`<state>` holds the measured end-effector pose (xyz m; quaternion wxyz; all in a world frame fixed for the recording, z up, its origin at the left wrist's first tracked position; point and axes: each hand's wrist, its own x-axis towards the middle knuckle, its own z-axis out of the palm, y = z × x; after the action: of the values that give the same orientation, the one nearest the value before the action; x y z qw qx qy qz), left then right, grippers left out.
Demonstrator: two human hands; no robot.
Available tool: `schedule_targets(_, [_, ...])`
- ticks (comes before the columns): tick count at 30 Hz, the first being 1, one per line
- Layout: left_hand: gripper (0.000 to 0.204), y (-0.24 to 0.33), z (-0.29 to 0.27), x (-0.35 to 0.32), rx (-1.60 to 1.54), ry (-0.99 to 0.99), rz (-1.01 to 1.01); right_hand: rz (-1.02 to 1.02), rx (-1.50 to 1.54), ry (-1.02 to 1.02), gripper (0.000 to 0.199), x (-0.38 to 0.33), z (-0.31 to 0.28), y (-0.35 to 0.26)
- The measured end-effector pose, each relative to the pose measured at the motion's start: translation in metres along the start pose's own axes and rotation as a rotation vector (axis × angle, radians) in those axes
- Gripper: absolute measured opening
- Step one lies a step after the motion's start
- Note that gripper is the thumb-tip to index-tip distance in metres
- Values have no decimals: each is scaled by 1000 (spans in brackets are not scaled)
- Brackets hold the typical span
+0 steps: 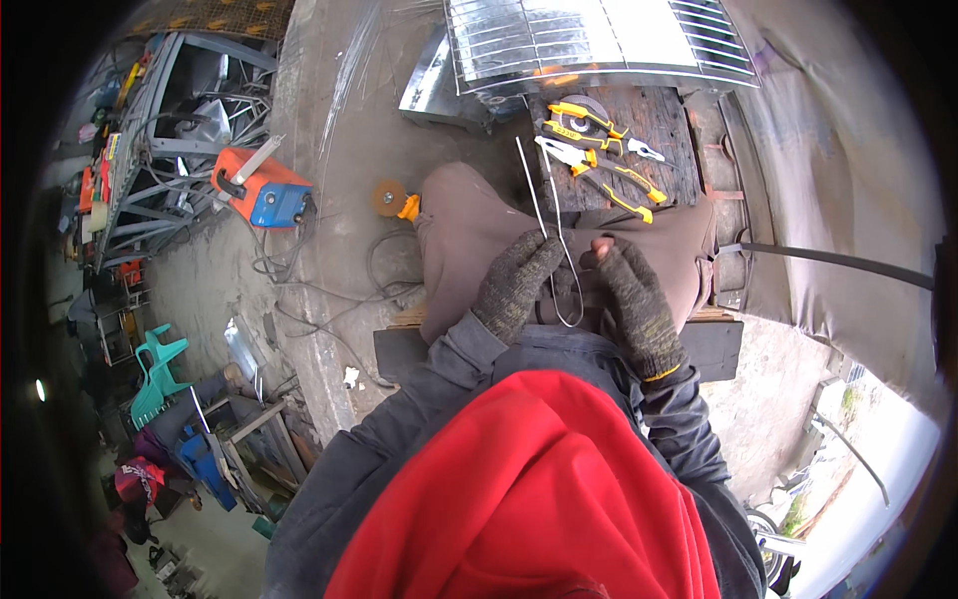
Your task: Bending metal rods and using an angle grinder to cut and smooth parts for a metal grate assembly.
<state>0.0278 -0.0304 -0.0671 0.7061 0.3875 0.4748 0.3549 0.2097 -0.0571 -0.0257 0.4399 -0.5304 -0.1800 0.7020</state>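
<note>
My left hand [519,285], in a dark knitted glove, is closed around a thin bent metal wire [533,187]. The wire's two long legs point away from me, and its rounded bend hangs over my lap. Just right of the wire, my right hand [637,299] wears a matching glove with a bare fingertip showing. Its fingers are curled together; whatever they may hold is hidden. Beyond my hands, pliers with yellow and black handles [624,190] lie on a dark wooden block [671,120]. Another yellow and black hand tool [579,125] lies beside them.
A wire grille [718,45] over sheet metal stands at the far side. Left of my knee lies an angle grinder [404,205], its cable trailing over the floor. An orange and blue machine [264,188] sits farther left. A person [140,479] is at the lower left.
</note>
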Motion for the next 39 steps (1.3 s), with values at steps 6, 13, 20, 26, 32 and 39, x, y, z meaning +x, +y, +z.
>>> schedule_targets(6, [30,13,5,26,770,-3,368,-80,-192,30,39,-7,13,13])
schedule_targets(13, [26,59,44,64,441,-215,149,-130,-43,15,28,2,-7,-14])
schedule_targets(20, [32,71,75,102,256,-135,260,-438,-428,163,26,14,-16,-30])
schedule_targets(26, [33,57,78,116,286,-156,159,-496,-395,183,25,25,-21,-11])
schedule_targets(32, [35,36,74,129,283,-210,210,-502,-277,171,22,27,-22,-5])
schedule_targets(39, [48,37,72,148,427,-259,227,-405,-243,156,21,31,-26,-13])
